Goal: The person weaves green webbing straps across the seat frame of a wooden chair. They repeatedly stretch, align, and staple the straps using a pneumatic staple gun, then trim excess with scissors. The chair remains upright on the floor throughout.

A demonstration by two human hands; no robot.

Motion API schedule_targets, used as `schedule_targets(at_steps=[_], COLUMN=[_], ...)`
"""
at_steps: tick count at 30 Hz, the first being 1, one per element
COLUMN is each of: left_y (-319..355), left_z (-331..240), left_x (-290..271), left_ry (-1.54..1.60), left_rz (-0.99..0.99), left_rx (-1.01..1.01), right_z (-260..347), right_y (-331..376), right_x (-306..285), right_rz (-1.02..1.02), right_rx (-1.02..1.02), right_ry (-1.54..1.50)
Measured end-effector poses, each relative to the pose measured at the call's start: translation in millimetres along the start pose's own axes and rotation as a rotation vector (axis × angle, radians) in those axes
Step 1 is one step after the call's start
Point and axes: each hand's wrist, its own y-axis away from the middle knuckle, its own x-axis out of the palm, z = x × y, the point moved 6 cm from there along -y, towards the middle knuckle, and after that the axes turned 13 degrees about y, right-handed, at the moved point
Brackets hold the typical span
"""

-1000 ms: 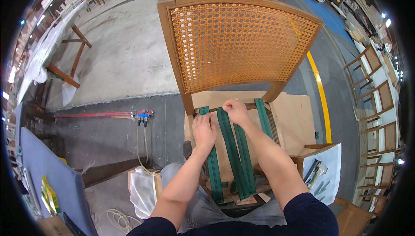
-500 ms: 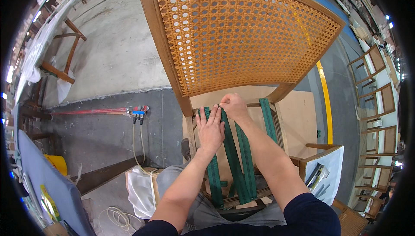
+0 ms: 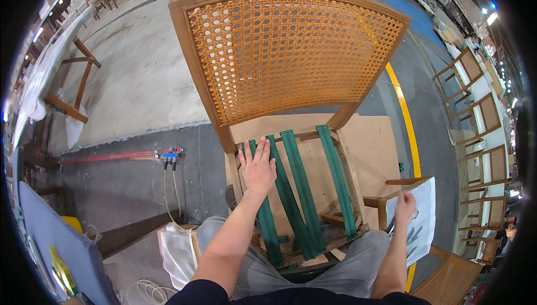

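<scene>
In front of me stands a wooden chair frame (image 3: pixel 193 62) with a woven cane back (image 3: pixel 302 53). Several green webbing straps (image 3: pixel 302 182) run from the back rail to the front of its seat. My left hand (image 3: pixel 258 172) lies flat, fingers outstretched, on the far ends of the two leftmost straps. Off to the right, my right hand (image 3: pixel 404 207) is closed at a small wooden piece (image 3: pixel 382 210) with a white-covered top (image 3: pixel 426 193). A bit of metal shows beside its fingers, but what it grips is mostly hidden.
Brown board (image 3: pixel 372 148) lies under the chair. At left are a red pole with a blue valve and hoses (image 3: pixel 170 155), and a grey-blue panel (image 3: pixel 61 238). A loose cane panel (image 3: pixel 447 280) sits at lower right. Several chairs (image 3: pixel 481 115) line the right side.
My right hand has left the far strap ends and moved right and nearer, to the white-covered top. The left hand stays on the straps. The view has shifted slightly.
</scene>
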Motion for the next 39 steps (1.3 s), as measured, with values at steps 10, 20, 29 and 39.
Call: schedule_targets(at_steps=[10, 20, 29, 39], left_y=[-0.4, 1.0, 1.6, -0.2], left_z=[-9.1, -9.0, -5.3, 0.9], left_x=[-3.6, -7.1, -5.1, -5.9], left_ry=[-0.062, -0.009, 0.029, 0.136], left_rz=[0.052, -0.021, -0.009, 0.0], left_rx=[-0.007, 0.023, -0.001, -0.038], right_z=[-149.9, -170.4, -27.3, 281.8], right_y=[26.8, 8.8, -6.3, 74.9], right_x=[-44.2, -28.9, -77.6, 123.6], right_rz=[0.039, 0.195, 0.177, 0.995], right_rx=[0.39, 0.634, 0.192, 0.085], right_ry=[0.544, -0.109, -0.202, -0.447])
